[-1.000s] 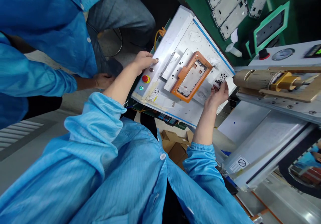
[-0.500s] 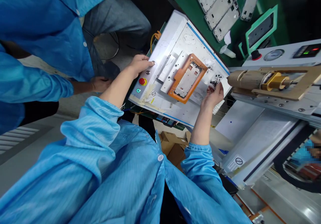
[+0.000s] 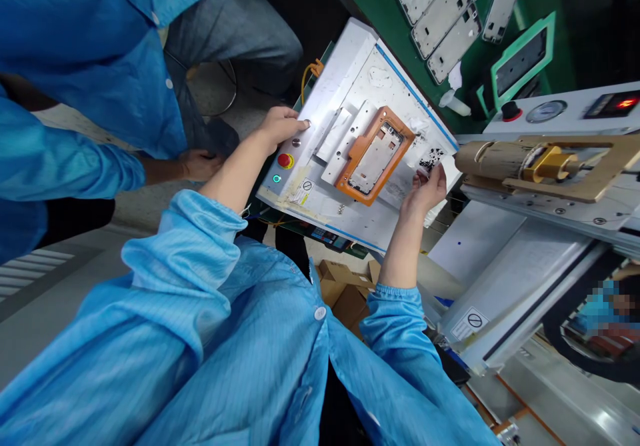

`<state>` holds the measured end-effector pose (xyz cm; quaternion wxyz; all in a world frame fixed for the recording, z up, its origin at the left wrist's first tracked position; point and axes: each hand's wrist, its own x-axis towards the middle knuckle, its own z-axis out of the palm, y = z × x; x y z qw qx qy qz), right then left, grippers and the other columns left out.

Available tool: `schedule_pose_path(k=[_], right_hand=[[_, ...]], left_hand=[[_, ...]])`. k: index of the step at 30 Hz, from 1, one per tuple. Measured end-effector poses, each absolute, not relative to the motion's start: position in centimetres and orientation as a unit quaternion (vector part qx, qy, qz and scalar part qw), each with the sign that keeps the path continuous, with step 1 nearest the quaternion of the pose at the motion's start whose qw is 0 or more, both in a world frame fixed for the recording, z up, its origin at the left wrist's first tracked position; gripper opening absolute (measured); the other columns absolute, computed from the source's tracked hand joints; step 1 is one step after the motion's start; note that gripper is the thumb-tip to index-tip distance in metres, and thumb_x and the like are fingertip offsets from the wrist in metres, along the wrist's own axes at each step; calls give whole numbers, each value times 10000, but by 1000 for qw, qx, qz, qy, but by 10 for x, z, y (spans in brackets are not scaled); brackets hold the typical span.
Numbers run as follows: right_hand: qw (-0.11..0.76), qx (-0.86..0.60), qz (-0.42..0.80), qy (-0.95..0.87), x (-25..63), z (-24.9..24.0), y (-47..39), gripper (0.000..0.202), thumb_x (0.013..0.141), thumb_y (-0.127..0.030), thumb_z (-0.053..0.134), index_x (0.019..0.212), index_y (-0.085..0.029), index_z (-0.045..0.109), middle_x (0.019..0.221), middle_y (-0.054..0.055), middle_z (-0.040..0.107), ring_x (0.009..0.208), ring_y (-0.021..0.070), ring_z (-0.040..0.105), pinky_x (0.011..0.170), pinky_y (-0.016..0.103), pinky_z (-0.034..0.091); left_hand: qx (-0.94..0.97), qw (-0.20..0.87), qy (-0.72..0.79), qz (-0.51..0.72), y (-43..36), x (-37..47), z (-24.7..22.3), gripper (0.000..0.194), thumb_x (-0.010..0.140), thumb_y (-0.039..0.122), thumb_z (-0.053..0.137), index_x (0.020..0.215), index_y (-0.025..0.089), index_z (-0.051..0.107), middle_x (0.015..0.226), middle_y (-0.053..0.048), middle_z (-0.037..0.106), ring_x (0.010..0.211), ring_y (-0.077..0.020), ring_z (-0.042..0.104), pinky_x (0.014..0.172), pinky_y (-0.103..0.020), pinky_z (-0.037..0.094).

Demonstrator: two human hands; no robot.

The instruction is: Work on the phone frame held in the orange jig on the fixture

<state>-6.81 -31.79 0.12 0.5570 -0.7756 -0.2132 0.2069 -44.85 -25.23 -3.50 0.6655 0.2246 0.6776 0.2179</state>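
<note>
Green matting covers the worktop [image 3: 400,33] at the back, and in front of it sits a white press base [image 3: 350,213] tilted across the view, with both of the person's hands laid at its opposite edges. Left hand [image 3: 277,126] lies flat and relaxed, grasping nothing, its fingertips pressing on a small round button at the left margin of the plate; a second silver button [image 3: 296,143], a red stop button [image 3: 285,161] and a green lamp [image 3: 276,179] run in a row just below it. Right hand [image 3: 429,187] rests at the right edge, fingers curled loosely near a black-speckled patch; whether it presses a matching button or pinches something small I cannot tell, since the fingers cover that spot. Hands so far apart look to me like a two-hand start, keeping both clear of the middle. There, between them, an orange fixture [image 3: 373,156] cradles a silvery phone frame [image 3: 374,159], seated snugly in its recess against a white stop block [image 3: 345,141]. More frames [image 3: 440,13] lie in rows on the matting behind. To the right a tan roller arm [image 3: 525,159] juts in, its far end cut off. A co-worker's hand [image 3: 200,164] rests low on the left, the body largely out of frame.
</note>
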Motion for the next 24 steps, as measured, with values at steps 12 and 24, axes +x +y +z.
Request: schedule_pose_path(k=[12,24], right_hand=[[570,-763,204,-224,-66,-2,-320,313,1007,-494,724,1214,-261,755,1079,2,761,823,117,741,717,231,618],[565,-772,205,-207,-70,6,-319,320,1017,-447,702,1252,-237,757,1077,2,755,796,102,713,719,220,596]], left_hand=[[237,663,673,227,-253,-447,-29,276,768,164,904,960,252,727,1053,-47,764,1135,-301,733,975,-397,599],[236,661,674,230,-254,-447,-30,298,760,182,897,995,250,728,1082,-65,768,1167,-321,722,943,-403,621]])
